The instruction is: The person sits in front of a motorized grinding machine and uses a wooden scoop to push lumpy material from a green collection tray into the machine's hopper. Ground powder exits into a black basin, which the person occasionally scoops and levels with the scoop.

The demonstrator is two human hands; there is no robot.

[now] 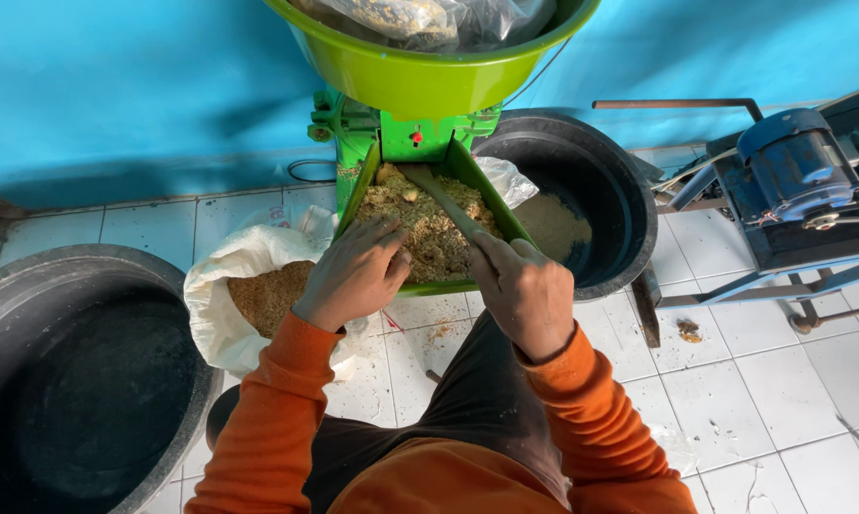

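In the green chute [506, 221] under the green basin [429, 76]: left hand [353, 273], fingers spread, pressing meal [420, 224]; right hand [525, 290] clamped on stick [449, 205], angled to push it.

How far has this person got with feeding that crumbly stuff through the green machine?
Done: some pale meal lies in the black tub behind the green chute tray. In hand: the left hand rests on the tan crumbly mix in the tray, while the right hand works a flat stick through it. Left: the tray is heaped, the open white sack holds more, and the green bowl on top holds filled bags.
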